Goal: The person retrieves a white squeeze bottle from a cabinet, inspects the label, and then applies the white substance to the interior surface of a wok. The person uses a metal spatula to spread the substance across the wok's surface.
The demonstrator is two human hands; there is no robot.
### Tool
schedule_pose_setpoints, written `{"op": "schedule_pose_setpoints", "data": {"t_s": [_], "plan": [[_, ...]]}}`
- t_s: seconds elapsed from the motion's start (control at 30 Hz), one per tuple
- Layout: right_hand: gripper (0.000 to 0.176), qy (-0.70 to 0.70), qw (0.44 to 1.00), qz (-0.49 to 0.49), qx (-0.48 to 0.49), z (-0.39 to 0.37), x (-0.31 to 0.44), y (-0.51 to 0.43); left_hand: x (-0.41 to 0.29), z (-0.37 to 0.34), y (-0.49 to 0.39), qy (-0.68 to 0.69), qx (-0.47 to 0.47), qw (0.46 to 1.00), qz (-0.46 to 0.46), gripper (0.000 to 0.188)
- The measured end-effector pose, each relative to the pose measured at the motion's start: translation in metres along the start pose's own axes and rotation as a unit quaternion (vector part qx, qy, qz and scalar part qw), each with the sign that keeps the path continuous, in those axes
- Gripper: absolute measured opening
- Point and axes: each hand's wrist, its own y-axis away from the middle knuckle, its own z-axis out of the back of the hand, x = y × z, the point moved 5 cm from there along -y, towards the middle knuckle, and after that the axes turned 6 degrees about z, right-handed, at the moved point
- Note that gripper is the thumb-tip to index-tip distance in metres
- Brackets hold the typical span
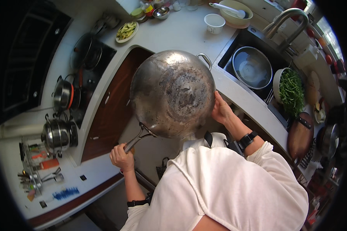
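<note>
A large metal wok [173,92] is held up before me, its scorched, stained underside facing the camera. My left hand [122,157] grips the wok's long metal handle [134,140] at the lower left. On the opposite side, my right hand [222,109] supports the rim, with its fingertips partly hidden behind the metal. A small loop handle [205,60] sticks out at the wok's upper right. The inside of the wok is out of sight.
Right of the wok, a sink [226,62] holds a metal basin [252,68] below a curved faucet [289,23]. Leafy greens [290,89] fill a bowl beside it. A plate of sliced vegetables [126,31] stands near the stove [99,62]. Pots [56,134] line the left side.
</note>
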Motion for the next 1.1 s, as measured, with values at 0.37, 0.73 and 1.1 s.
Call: {"op": "schedule_pose_setpoints", "data": {"t_s": [0.37,0.73,1.1], "plan": [[0.045,0.039,0.983,0.062,-0.169,-0.029,-0.017,0.017,0.055,-0.132,-0.099,0.124,0.113,0.979,-0.117,0.008],[0.044,0.101,0.932,0.348,0.032,-0.131,0.099,0.042,0.031,-0.171,-0.065,0.385,0.496,0.768,0.129,0.017],[0.050,0.318,0.886,0.252,-0.223,-0.063,0.059,-0.005,-0.014,-0.103,-0.065,0.535,0.643,0.457,0.301,0.019]]}}
